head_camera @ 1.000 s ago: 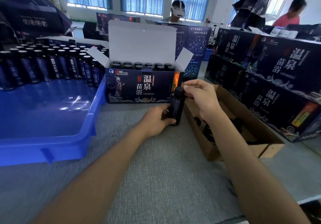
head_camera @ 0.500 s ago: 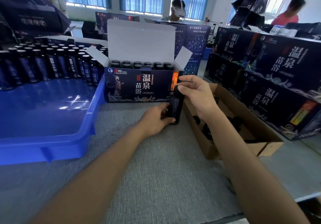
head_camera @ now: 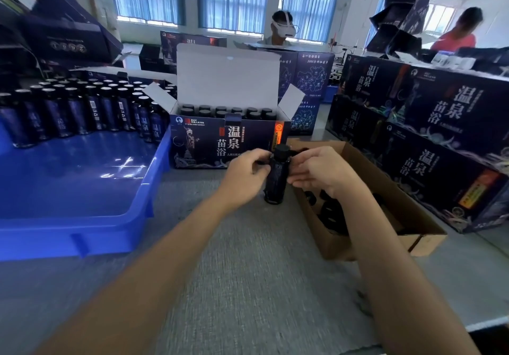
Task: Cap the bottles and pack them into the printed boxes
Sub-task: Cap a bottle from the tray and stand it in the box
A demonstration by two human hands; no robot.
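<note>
Our left hand (head_camera: 242, 180) is wrapped round the dark bottle (head_camera: 275, 181), fingers curled on its left side near the shoulder. Our right hand (head_camera: 325, 173) lies released against the bottle's right side, with its fingers stretched almost straight, their tips touching the label. The bottle stands upright in the middle of the grey table (head_camera: 248, 272). We cannot tell whether its base rests on the surface or hangs just above it. A black cap (head_camera: 281, 151) sits on the neck, clear of both hands.

Just behind the bottle, toward the table's far edge, stands the open printed box (head_camera: 214, 148) with its white lid flap raised. Rows of capped bottles (head_camera: 228, 112) fill it.

At the table's left edge is a blue plastic tray (head_camera: 82, 195). A block of bottles with silver tops (head_camera: 82, 112) is crowded at its far end.

Just right of the held bottle, under our right wrist, lies a brown corrugated carton (head_camera: 399, 197) holding loose black caps (head_camera: 330, 214).

Along the right edge, closed printed boxes (head_camera: 440, 134) are stacked two high.

Beyond the table, a person in a white headset (head_camera: 282, 28) sits by the windows. Another in a red top (head_camera: 454, 38) is at the far right.
</note>
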